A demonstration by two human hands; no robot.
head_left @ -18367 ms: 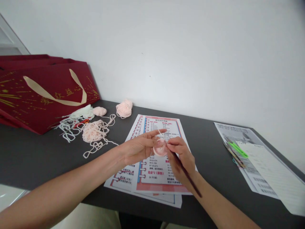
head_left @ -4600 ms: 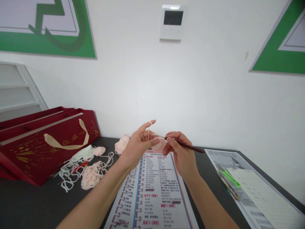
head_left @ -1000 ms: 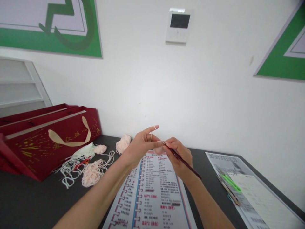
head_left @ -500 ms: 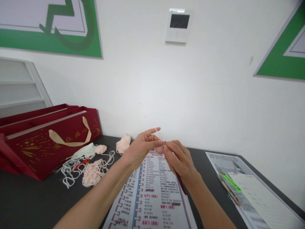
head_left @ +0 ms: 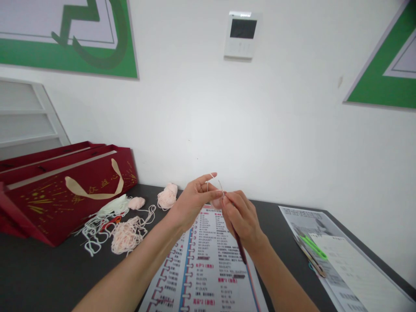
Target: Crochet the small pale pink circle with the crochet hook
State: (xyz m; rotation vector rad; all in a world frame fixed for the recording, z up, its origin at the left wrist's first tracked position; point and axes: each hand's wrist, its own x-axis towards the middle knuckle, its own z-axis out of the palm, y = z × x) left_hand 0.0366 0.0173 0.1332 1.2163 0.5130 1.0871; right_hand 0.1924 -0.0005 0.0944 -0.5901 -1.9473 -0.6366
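My left hand [head_left: 194, 197] pinches a small pale pink crochet piece [head_left: 216, 202] between thumb and fingers, its index finger raised with a strand of pale yarn [head_left: 212, 175] looped over it. In my right hand [head_left: 242, 214] is a crochet hook [head_left: 239, 246] with a dark red handle that slants down below the palm. The hook's thin metal tip rises just past the pink piece, where both hands' fingertips meet. Fingers cover most of the piece. Beneath the hands lies a printed pattern sheet [head_left: 208, 247] with a drawn spiral-binding design.
Dark red gift bags [head_left: 94, 177] stand at the left. Before them lie tangled pink yarn [head_left: 126, 236], pale green yarn [head_left: 113, 206] and a pink yarn ball [head_left: 167, 196]. Right, green-handled scissors [head_left: 313, 247] rest on papers [head_left: 344, 264] atop the dark table [head_left: 269, 221].
The hook handle has swung slightly left and shows more below my right hand. The hook's metal tip now stands out above the piece. My left hand stays nearly still.
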